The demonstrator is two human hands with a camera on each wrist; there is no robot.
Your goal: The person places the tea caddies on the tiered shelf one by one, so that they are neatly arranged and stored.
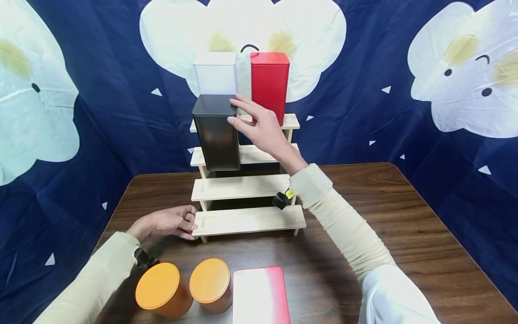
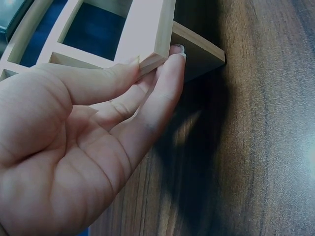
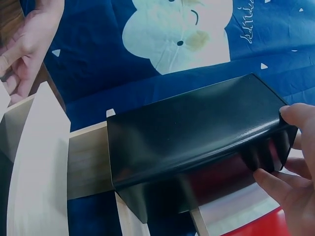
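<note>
A tall black box stands on the left part of the second shelf from the top of a tiered wooden rack. My right hand touches its upper right side; in the right wrist view, the fingers lie around the top end of the black box. With thumb and fingers, my left hand pinches the left end of the lowest shelf, and the left wrist view shows that hand at the corner of the board.
On the top tier are a white box and a red box. Two orange round tins and a red box are on the wooden table in front. A blue cloth hangs behind.
</note>
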